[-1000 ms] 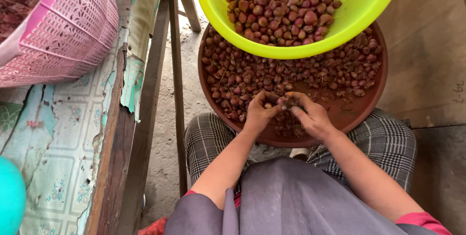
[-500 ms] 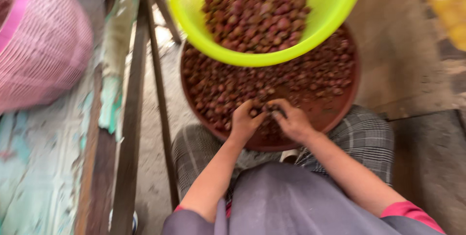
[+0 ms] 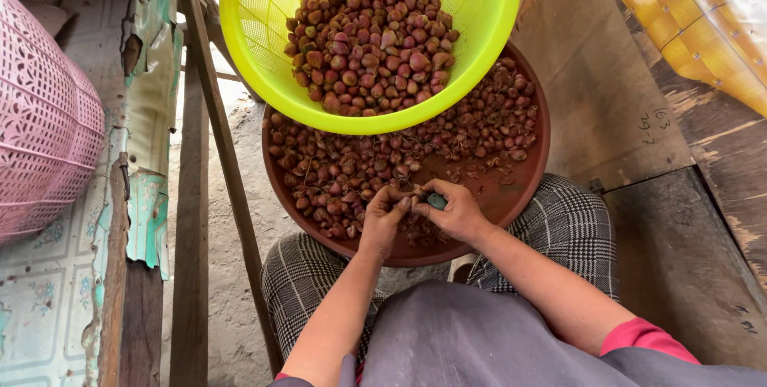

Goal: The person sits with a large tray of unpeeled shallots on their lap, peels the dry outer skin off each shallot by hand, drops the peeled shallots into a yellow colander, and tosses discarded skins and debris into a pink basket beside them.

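Since a moment ago my left hand and right hand have barely shifted, both pinching one small, light, papery shallot, probably slippery, over the brown tray.

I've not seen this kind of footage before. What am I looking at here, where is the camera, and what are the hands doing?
There is no machine: a person works with bare hands, and the camera sits on their head looking down at their lap. A round brown tray of small reddish shallots rests on their knees. A yellow-green plastic colander holding more shallots rests on the tray's far edge. The left hand and right hand meet over the tray, pinching one small bulb between them; the right hand also seems to hold a small dark tool. A pink basket stands at the left.
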Tool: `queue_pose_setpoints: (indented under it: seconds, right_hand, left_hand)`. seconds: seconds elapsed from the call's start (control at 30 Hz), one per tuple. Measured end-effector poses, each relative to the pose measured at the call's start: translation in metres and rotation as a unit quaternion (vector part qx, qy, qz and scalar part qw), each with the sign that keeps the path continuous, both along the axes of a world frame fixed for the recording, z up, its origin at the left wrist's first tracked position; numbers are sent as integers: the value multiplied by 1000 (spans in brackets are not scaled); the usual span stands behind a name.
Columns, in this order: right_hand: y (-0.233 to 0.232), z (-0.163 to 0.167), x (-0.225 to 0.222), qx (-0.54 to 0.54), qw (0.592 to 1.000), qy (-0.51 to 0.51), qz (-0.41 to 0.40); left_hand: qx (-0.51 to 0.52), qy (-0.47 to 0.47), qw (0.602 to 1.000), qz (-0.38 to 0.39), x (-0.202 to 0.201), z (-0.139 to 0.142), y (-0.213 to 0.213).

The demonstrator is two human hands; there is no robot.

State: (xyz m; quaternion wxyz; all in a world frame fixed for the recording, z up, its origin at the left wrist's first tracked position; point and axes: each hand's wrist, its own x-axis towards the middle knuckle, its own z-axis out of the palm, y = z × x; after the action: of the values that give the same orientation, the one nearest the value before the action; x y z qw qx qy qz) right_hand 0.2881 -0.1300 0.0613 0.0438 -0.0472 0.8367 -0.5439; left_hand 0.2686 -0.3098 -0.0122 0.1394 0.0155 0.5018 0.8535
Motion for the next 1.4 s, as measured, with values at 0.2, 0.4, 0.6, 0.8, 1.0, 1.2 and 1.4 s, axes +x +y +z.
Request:
queue_pose_setpoints:
  seconds: [0.2, 0.4, 0.6, 0.8, 1.0, 1.2, 1.4]
  right_hand:
    - [7, -11, -5, -114, 993, 8, 32]
    - [14, -34, -9, -131, 990, -53, 19]
    - [18, -25, -12, -85, 996, 13, -16]
    - [17, -27, -13, -171, 975, -141, -28]
    - [37, -37, -22, 28, 999, -22, -11]
    - [33, -25, -35, 223, 974, -29, -36]
    - [-13, -23, -73, 326, 937, 115, 57]
  left_hand:
    - [-61, -15, 998, -10, 1, 2, -2]
    - [-47, -18, 998, -47, 3, 14, -1]
    - [-180, 69, 981, -3, 4, 9, -2]
    - [-154, 133, 979, -2, 5, 7, 4]
    - [-123, 0, 992, 39, -6, 19, -14]
    - [1, -75, 995, 68, -20, 15, -41]
    - [-91, -63, 988, 109, -26, 6, -42]
